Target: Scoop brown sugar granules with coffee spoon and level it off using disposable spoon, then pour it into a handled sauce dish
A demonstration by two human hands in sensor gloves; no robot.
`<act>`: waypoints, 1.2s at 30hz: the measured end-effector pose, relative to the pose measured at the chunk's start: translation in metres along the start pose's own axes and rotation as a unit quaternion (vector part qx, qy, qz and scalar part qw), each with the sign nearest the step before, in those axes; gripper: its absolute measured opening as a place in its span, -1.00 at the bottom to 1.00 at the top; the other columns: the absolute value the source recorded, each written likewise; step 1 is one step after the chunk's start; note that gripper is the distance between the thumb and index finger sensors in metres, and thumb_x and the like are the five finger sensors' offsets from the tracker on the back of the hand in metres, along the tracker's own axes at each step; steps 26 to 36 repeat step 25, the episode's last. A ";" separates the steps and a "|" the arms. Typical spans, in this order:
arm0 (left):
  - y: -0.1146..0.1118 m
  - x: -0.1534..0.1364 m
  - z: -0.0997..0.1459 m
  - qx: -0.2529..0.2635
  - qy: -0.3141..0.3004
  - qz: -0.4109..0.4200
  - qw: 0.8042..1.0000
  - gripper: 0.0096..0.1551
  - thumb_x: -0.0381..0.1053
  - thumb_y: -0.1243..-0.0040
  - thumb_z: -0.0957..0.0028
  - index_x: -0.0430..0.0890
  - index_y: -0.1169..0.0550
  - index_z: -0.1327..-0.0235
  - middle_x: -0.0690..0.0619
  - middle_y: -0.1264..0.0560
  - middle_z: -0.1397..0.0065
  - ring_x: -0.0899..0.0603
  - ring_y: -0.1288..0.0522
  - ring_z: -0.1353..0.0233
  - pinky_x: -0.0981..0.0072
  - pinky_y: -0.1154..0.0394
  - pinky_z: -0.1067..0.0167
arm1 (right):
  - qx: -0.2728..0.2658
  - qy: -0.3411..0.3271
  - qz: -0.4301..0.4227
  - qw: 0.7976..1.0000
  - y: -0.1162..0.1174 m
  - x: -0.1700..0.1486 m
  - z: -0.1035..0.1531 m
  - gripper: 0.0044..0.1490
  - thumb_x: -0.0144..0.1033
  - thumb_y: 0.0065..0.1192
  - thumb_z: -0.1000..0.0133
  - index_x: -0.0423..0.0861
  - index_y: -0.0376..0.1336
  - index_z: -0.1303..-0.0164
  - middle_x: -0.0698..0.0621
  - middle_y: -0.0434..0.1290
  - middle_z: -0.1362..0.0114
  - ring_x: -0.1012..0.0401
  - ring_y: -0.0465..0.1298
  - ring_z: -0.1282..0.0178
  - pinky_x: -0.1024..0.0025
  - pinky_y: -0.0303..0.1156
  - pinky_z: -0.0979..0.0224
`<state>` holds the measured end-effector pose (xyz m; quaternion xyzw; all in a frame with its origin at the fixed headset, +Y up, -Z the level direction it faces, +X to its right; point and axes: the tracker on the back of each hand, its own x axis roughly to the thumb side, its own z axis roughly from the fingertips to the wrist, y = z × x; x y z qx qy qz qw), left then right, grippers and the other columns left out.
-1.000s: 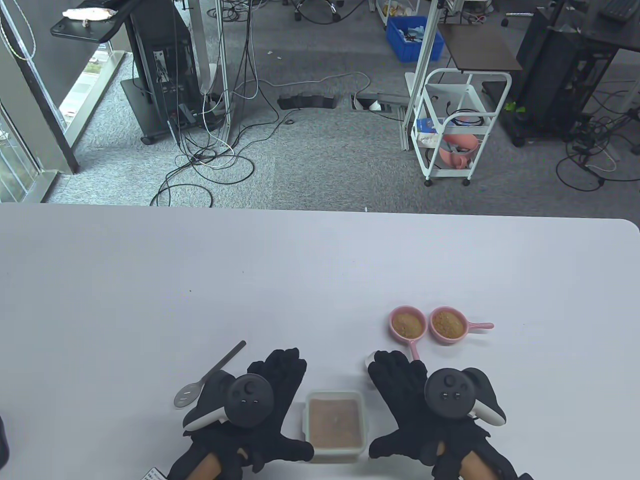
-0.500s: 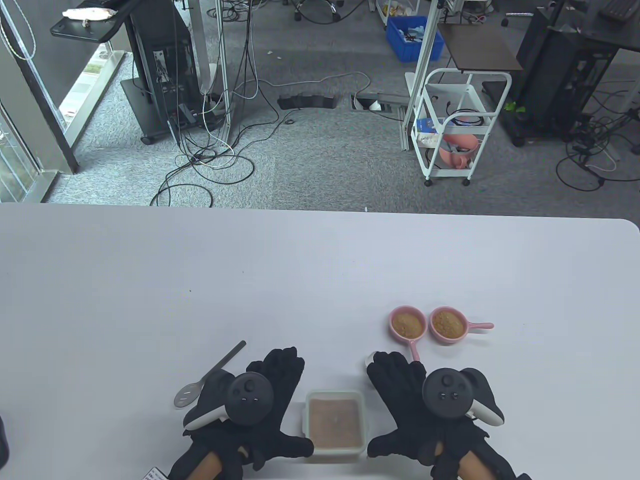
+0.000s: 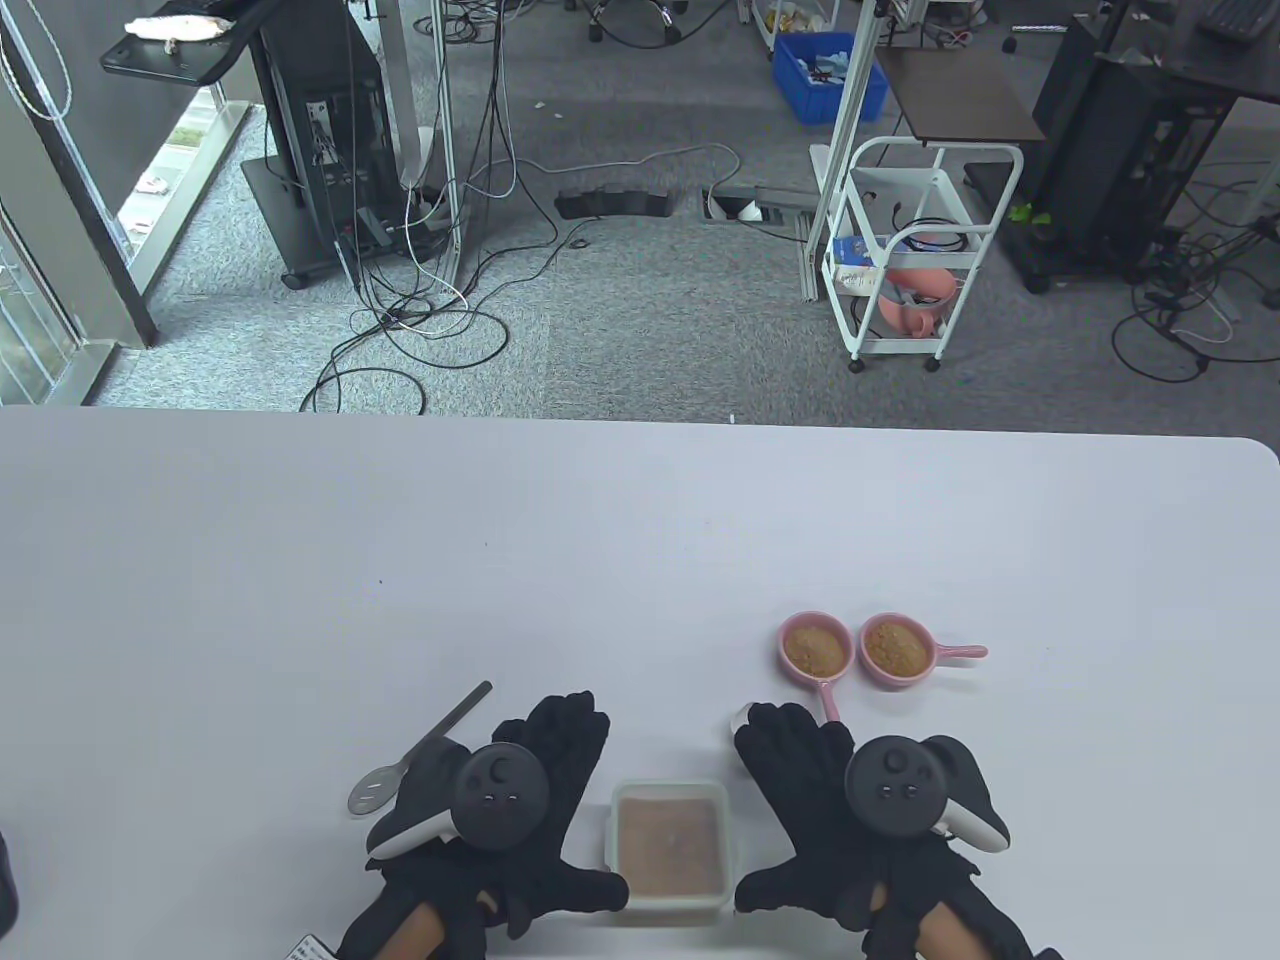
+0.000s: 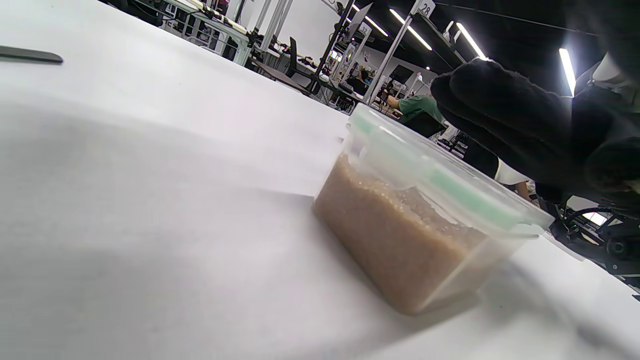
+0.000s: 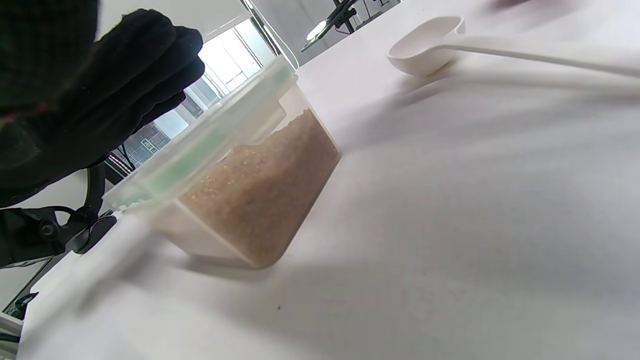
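A clear square tub of brown sugar stands near the table's front edge. My left hand lies flat on the table to its left, my right hand flat to its right, both holding nothing. A metal coffee spoon lies left of the left hand, its handle end visible in the left wrist view. The white disposable spoon lies under the right hand; only its bowl shows past the fingertips. Two pink handled sauce dishes hold brown sugar.
The white table stretches far beyond the hands. A dark object sits at the left front edge. A small label lies by the left wrist.
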<state>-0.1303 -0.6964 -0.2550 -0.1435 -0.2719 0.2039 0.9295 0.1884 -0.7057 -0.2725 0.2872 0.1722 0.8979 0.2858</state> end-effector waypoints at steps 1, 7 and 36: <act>0.000 0.000 0.000 0.001 0.000 -0.001 1.000 0.59 0.86 -0.04 0.43 0.10 0.29 -0.64 0.05 0.34 -0.75 -0.26 0.26 -0.81 -0.20 0.21 -0.61 | -0.001 0.000 0.000 1.000 0.000 0.000 0.000 0.46 0.45 0.44 0.21 0.18 -0.32 -0.66 0.13 -0.42 -0.74 0.09 -0.49 -0.74 0.10 -0.64 -0.55; 0.000 0.002 0.000 0.001 -0.004 -0.002 1.000 0.59 0.85 -0.04 0.44 0.10 0.29 -0.64 0.05 0.33 -0.75 -0.26 0.25 -0.81 -0.20 0.20 -0.61 | 0.000 0.002 -0.006 1.000 0.001 -0.001 0.000 0.45 0.45 0.43 0.20 0.18 -0.31 -0.66 0.12 -0.41 -0.74 0.08 -0.49 -0.75 0.09 -0.63 -0.56; 0.003 0.000 0.003 0.008 -0.003 0.000 1.000 0.58 0.85 -0.05 0.43 0.09 0.27 -0.64 0.05 0.31 -0.76 -0.27 0.22 -0.82 -0.21 0.19 -0.61 | -0.005 0.019 -0.017 1.000 0.000 -0.006 0.004 0.43 0.44 0.40 0.17 0.17 -0.31 -0.66 0.10 -0.40 -0.75 0.05 -0.47 -0.75 0.06 -0.62 -0.56</act>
